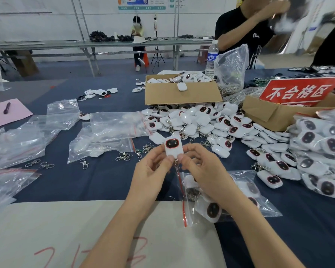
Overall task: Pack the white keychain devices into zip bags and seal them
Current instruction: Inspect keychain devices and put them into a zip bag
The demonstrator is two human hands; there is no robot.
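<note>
Red sign (298,91) reading 不合格区 over cardboard box (267,113), red handwriting (137,250) on beige sheet (56,219) illegible

Left grip (153,169), right grip (201,167) raised together, forearms converging, both pinching keychain device (172,146).

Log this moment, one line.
left hand, right hand: pinch keychain device | zip bag: holds devices, below right hand | seal: unclear

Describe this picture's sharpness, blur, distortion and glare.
Head view: the white plastic keychain device with a dark red-rimmed face, pinched by the left hand and right hand, is sharp; the black-shirted person's raised hands are motion-blurred; grey metal poles lean from wide-angle distortion; clear plastic zip bags show glare.
</note>
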